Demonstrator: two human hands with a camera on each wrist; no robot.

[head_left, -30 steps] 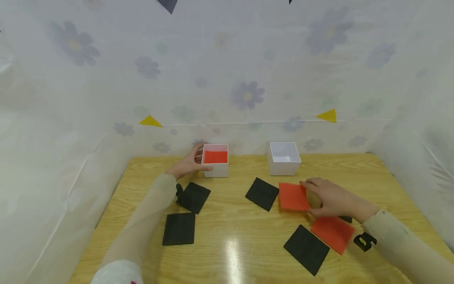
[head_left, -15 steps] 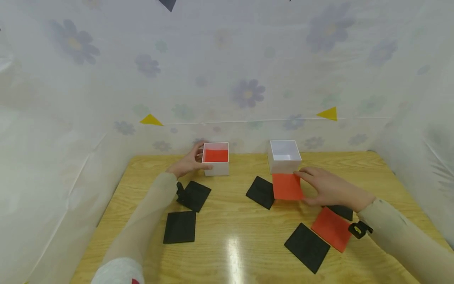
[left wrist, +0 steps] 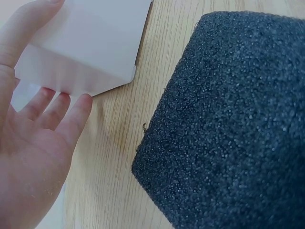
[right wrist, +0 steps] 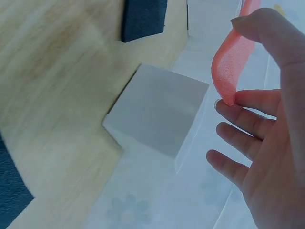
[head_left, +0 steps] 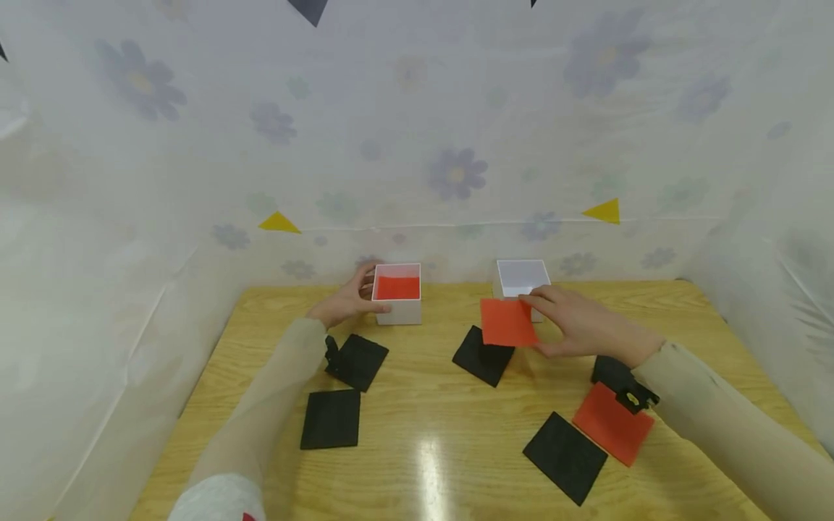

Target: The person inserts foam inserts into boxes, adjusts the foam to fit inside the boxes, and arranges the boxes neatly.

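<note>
My right hand [head_left: 573, 324] pinches a red foam square [head_left: 507, 322] between thumb and fingers and holds it above the table, just in front of the empty white box [head_left: 521, 276]. In the right wrist view the red foam [right wrist: 232, 62] bends in the hand [right wrist: 267, 143], with a white box [right wrist: 157, 109] below it. My left hand [head_left: 348, 300] rests with straight fingers against the left side of the other white box [head_left: 399, 310], which holds a red sheet [head_left: 396, 288]. The left wrist view shows that hand [left wrist: 33, 143] touching the box [left wrist: 86, 43].
Several black foam squares lie on the wooden table [head_left: 423, 405], among them ones at the left [head_left: 356, 360], in the middle [head_left: 483, 356] and at the front right [head_left: 564, 456]. Another red square [head_left: 612, 423] lies by my right wrist. Flowered sheeting walls in the table.
My right hand has lifted the red square off the table and carried it left and away, toward the boxes. The left hand has stayed on its box.
</note>
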